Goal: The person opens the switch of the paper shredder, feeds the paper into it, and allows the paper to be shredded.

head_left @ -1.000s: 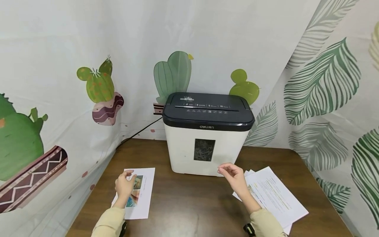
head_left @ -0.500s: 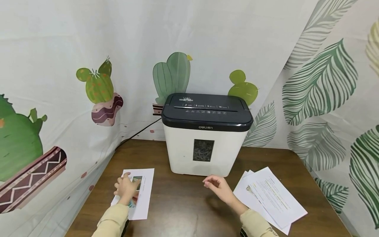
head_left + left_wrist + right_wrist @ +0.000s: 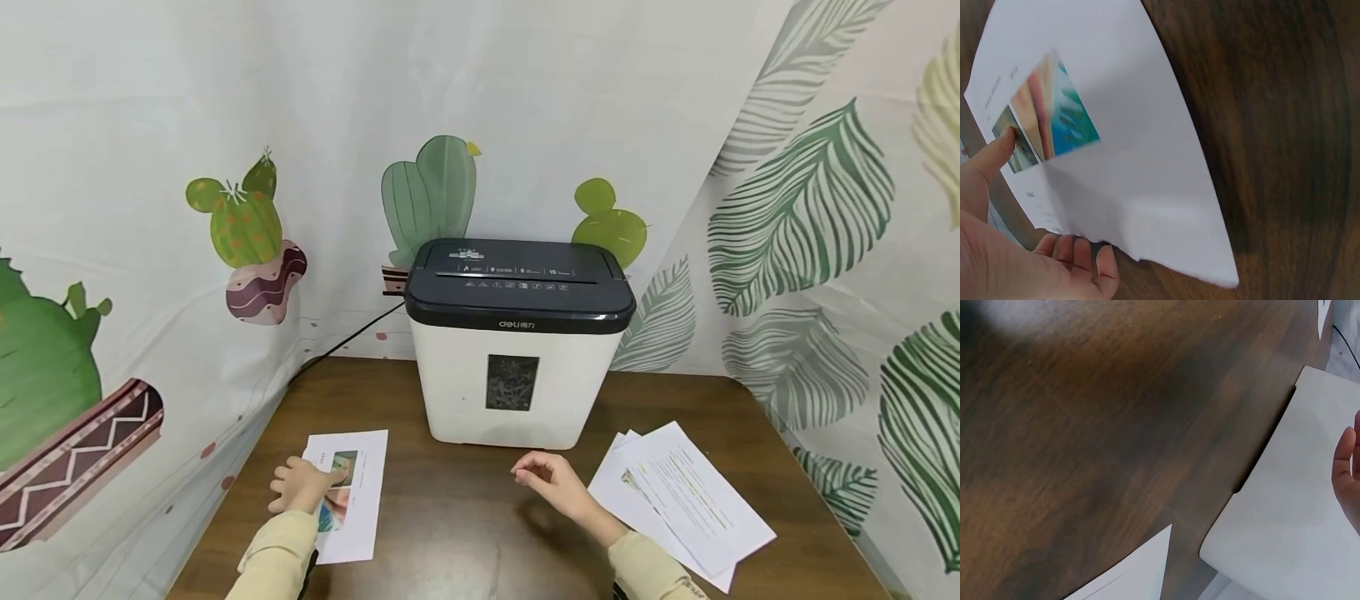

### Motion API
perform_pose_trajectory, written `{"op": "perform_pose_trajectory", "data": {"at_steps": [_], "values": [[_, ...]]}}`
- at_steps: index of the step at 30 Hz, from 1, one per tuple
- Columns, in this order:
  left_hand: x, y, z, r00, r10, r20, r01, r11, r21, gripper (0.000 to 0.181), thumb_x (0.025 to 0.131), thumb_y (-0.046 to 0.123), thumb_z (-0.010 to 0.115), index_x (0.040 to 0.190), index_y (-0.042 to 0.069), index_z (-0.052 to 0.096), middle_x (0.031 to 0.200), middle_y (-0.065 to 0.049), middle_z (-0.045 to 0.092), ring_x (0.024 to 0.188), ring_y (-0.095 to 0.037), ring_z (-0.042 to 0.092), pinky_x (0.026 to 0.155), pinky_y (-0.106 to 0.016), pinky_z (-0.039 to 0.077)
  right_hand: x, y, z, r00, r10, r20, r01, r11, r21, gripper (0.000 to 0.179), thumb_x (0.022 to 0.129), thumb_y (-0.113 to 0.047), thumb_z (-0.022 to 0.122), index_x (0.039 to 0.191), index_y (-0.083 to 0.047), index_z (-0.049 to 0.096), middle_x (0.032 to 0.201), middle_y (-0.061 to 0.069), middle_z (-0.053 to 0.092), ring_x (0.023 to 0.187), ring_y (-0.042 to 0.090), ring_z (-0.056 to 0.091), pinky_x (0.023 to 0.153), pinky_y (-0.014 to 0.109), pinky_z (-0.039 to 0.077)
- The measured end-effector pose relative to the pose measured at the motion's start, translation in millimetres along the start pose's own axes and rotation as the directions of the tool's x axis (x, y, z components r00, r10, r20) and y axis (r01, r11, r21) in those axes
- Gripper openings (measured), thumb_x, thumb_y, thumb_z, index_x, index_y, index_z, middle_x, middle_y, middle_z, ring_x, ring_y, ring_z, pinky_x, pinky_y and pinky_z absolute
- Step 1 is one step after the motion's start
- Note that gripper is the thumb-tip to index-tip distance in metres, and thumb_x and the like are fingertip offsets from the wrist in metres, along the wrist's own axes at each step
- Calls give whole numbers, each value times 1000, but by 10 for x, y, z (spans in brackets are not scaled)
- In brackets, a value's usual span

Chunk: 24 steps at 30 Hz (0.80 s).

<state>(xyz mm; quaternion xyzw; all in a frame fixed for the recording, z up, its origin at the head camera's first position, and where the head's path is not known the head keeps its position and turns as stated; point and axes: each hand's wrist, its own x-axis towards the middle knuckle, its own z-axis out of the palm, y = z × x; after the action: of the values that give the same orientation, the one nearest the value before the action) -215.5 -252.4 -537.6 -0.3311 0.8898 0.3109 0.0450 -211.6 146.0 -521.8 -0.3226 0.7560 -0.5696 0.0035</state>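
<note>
At the left of the table lies a printed sheet of paper (image 3: 372, 492) with colour pictures. My left hand (image 3: 300, 485) straddles its left edge, the thumb (image 3: 1005, 145) lying across a picture. Its other fingers (image 3: 1083, 257) are bent at the paper's margin, which bulges and ripples beside them in the left wrist view. My right hand (image 3: 557, 483) hovers before the paper shredder (image 3: 517, 287), loosely bent, with nothing in it. Only part of that hand (image 3: 1347, 465) enters the right wrist view, at the right border, overlapping the shredder's white body (image 3: 1297, 506).
Several overlapping printed sheets (image 3: 693, 496) lie at the right of the table (image 3: 450, 533). From the shredder a black cord (image 3: 345, 340) runs left to the wall. A cloth (image 3: 337, 100) printed with cacti and leaves hangs behind the table.
My left hand has shifted left across the paper, and its fingers have come to the left edge. The right hand has moved left and lower, in front of the shredder. The view has shifted slightly.
</note>
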Motion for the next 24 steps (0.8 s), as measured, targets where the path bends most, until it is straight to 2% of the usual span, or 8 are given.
{"op": "perform_pose_trajectory", "data": {"at_steps": [6, 9, 14, 20, 24], "values": [[11, -20, -39, 998, -56, 20, 56, 998, 10, 98, 70, 33, 80, 126, -20, 20, 120, -44, 25, 115, -57, 26, 94, -71, 25, -14, 14, 23, 1000, -4, -3, 4, 1000, 8, 15, 92, -1, 56, 94, 14, 61, 86, 24, 65, 80, -1, 63, 69, 24, 54], [11, -30, -52, 998, -62, 25, 61, 998, 13, 99, 68, 33, 82, 125, -19, 20, 118, -44, 25, 114, -57, 28, 94, -71, 25, -21, 19, 29, 1000, -10, -7, 10, 1000, 8, 15, 92, -1, 56, 94, 13, 61, 86, 23, 65, 78, 2, 64, 67, 25, 54], [0, -22, -61, 999, -43, 31, 43, 999, 10, 100, 65, 30, 84, 125, -18, 20, 118, -45, 27, 114, -57, 27, 93, -72, 25, -20, 22, 13, 1000, -5, -10, 5, 1000, -13, 11, 91, -1, 57, 93, 8, 63, 85, 22, 66, 75, 15, 65, 65, 24, 53], [7, -3, -59, 999, -10, 33, 9, 999, 50, 87, 65, 25, 83, 119, -16, 29, 120, -43, 33, 115, -55, 29, 93, -71, 24, 5, -9, 13, 1000, 4, 6, -3, 1000, -15, 13, 91, -3, 58, 94, 8, 63, 86, 22, 66, 78, 6, 64, 65, 24, 53], [23, -15, -55, 999, 30, 17, -31, 997, 71, 72, 66, 21, 80, 114, -15, 42, 117, -42, 38, 114, -56, 31, 92, -72, 23, 16, -13, 22, 1000, 10, 22, -10, 1000, -9, 14, 92, -4, 57, 94, 9, 63, 86, 22, 66, 79, 9, 65, 64, 25, 53]]}}
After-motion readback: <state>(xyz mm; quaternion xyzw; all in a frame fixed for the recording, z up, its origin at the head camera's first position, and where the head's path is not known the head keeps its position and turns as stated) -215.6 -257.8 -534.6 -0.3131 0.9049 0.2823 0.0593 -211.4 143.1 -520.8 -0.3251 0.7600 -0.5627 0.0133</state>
